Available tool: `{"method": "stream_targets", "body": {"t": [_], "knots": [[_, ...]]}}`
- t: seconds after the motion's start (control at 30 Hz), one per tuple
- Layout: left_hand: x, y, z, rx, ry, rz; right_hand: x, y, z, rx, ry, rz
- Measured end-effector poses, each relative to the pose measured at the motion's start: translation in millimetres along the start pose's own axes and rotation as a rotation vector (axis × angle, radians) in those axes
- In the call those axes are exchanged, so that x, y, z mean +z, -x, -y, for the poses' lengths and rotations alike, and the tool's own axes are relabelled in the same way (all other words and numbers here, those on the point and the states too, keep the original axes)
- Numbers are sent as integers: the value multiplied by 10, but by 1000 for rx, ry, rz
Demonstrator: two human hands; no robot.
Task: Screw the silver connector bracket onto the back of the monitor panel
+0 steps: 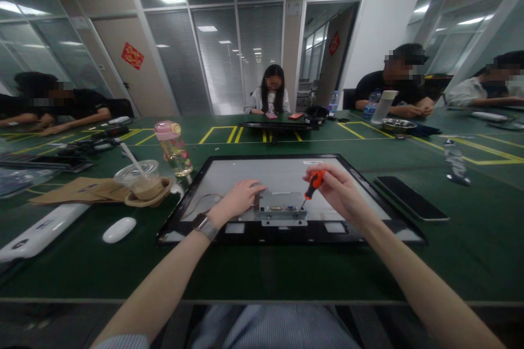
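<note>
A black-framed panel with a pale grey back [282, 170] lies flat on the green table. On its near middle part sits a metal bracket [282, 203] with connector ports along its front face. My right hand [338, 188] is closed around the handle of a red and black screwdriver [314, 181], whose tip points down at the bracket's right end. My left hand [241, 199], with a watch on the wrist, rests with fingers stretched out at the bracket's left side. Thin wires [204, 199] run left of that hand.
On the left are a mouse [119, 229], an iced drink cup [141, 177], a pink-lidded bottle [174, 147] and a white device [45, 229]. A black phone [410, 198] lies right of the panel. Several people sit around the table [262, 278].
</note>
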State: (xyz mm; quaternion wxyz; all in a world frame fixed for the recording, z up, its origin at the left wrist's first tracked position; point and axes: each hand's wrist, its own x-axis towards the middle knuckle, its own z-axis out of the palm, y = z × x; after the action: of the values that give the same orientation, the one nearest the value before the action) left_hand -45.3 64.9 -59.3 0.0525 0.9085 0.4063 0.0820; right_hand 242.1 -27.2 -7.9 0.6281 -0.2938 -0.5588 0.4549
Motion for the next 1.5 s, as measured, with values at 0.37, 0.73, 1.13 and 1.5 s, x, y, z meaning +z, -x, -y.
{"method": "stream_targets", "body": {"t": [0.37, 0.73, 1.13, 1.5], "knots": [[-10, 10, 5, 4, -6, 19, 51, -17, 11, -35, 8, 4], [-4, -1, 8, 20, -31, 16, -33, -24, -16, -86, 121, -63], [-17, 1, -7, 3, -34, 28, -6, -20, -15, -24, 1, -50], [13, 3, 31, 0, -9, 22, 26, -20, 14, -33, -20, -4]]}}
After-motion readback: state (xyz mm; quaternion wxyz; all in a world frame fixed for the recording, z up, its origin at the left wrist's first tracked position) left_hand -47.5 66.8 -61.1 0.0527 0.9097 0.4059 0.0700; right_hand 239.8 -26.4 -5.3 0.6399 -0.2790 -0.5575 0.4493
